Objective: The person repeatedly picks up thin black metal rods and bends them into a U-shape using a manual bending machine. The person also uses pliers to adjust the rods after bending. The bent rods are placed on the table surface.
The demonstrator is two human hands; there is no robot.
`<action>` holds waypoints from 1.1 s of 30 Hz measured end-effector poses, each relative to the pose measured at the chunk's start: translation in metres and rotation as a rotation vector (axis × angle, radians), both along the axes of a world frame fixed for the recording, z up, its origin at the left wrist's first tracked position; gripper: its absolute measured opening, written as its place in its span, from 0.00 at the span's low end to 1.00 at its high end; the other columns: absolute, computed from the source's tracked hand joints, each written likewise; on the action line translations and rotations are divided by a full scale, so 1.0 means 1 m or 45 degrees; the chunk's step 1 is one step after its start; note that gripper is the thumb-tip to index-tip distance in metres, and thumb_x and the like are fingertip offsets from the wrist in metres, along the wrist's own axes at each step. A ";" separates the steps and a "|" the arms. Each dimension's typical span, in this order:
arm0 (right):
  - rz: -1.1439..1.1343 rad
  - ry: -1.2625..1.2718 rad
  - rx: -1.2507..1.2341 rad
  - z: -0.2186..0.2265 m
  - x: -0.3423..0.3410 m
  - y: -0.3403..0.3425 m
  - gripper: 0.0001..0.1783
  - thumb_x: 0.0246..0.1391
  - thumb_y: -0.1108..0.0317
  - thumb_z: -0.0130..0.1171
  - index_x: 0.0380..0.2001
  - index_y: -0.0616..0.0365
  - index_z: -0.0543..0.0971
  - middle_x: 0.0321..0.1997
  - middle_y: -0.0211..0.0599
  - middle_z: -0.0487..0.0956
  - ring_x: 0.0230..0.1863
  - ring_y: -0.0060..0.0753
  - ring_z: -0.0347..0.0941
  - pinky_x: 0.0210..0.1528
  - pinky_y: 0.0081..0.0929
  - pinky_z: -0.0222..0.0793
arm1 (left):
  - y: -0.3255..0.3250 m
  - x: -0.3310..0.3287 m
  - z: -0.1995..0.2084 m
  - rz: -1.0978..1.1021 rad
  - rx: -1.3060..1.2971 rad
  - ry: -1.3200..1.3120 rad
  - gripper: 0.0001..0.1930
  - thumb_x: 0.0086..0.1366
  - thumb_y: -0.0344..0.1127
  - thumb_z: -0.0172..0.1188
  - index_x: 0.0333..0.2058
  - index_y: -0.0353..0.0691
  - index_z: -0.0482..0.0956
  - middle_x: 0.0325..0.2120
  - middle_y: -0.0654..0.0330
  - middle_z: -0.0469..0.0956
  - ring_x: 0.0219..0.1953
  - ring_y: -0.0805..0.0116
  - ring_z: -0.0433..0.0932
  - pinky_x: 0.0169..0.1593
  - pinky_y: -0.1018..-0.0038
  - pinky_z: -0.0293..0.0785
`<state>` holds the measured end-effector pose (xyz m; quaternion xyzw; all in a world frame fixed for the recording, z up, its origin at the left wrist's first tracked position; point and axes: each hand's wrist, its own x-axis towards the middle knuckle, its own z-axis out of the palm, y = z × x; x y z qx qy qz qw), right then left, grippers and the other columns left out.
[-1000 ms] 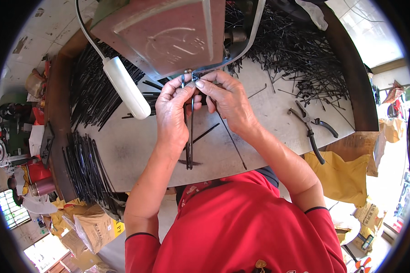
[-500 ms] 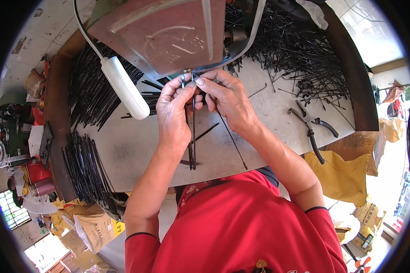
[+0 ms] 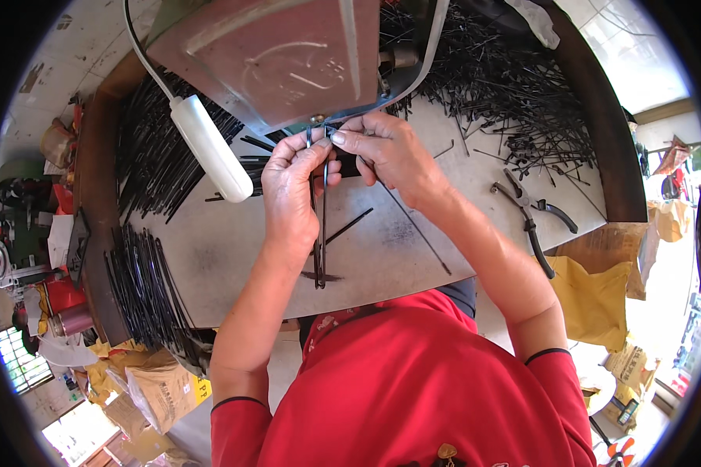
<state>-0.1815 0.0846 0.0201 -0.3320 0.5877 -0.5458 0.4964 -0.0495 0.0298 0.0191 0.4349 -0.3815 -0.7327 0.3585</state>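
Observation:
Just under the front edge of the machine head, my two hands meet. My left hand is closed, thumb against fingers, on a pair of long narrow black strips that hang down toward the table's near edge. My right hand pinches the upper end of a thin black rod, which slants down to the right. The tips of both parts come together between my fingertips, at the machine's lower edge. How they fit there is too small to make out. A short black strip lies on the table beside the hanging strips.
The reddish-brown machine head overhangs the table. Left of it hangs a white tube-shaped lamp. Black strips are piled at far left and near left. Thin rods heap at far right, above pliers.
The thin rod's lower end has swung to the right and slightly up. Both hands have shifted a little left, still holding their parts, and the hanging strips moved left with them.

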 end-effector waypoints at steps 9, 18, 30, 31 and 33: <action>-0.051 -0.297 0.005 -0.003 0.014 0.026 0.11 0.59 0.64 0.53 0.38 0.62 0.75 0.20 0.29 0.74 0.14 0.15 0.62 0.12 0.15 0.50 | 0.020 0.010 -0.011 -0.093 -0.128 0.077 0.10 0.60 0.33 0.61 0.35 0.38 0.68 0.24 0.60 0.78 0.22 0.75 0.74 0.27 0.82 0.66; -0.043 -0.378 -0.014 -0.002 0.013 0.029 0.09 0.59 0.66 0.52 0.36 0.60 0.76 0.22 0.28 0.74 0.15 0.13 0.62 0.13 0.14 0.49 | 0.011 0.008 -0.010 -0.184 -0.197 0.051 0.12 0.59 0.35 0.63 0.32 0.40 0.66 0.21 0.59 0.78 0.19 0.76 0.75 0.23 0.84 0.63; 0.034 -0.353 -0.021 -0.001 0.003 0.015 0.08 0.60 0.67 0.50 0.34 0.61 0.75 0.22 0.28 0.73 0.14 0.14 0.61 0.12 0.15 0.47 | 0.010 -0.001 -0.004 -0.041 -0.217 0.166 0.12 0.59 0.30 0.63 0.32 0.39 0.66 0.21 0.62 0.75 0.21 0.75 0.75 0.24 0.79 0.68; 0.029 -0.368 -0.023 -0.003 0.004 0.014 0.08 0.60 0.67 0.50 0.34 0.61 0.75 0.22 0.28 0.73 0.14 0.15 0.61 0.12 0.15 0.47 | 0.008 -0.001 -0.006 -0.032 -0.227 0.148 0.11 0.59 0.29 0.62 0.31 0.39 0.66 0.21 0.63 0.74 0.20 0.75 0.75 0.24 0.79 0.68; 0.018 -0.402 -0.022 -0.006 0.005 0.013 0.08 0.60 0.67 0.50 0.34 0.61 0.75 0.22 0.28 0.73 0.14 0.15 0.62 0.12 0.15 0.47 | 0.005 0.000 -0.012 -0.015 -0.240 0.108 0.11 0.59 0.28 0.62 0.31 0.39 0.66 0.20 0.65 0.73 0.20 0.75 0.74 0.25 0.78 0.69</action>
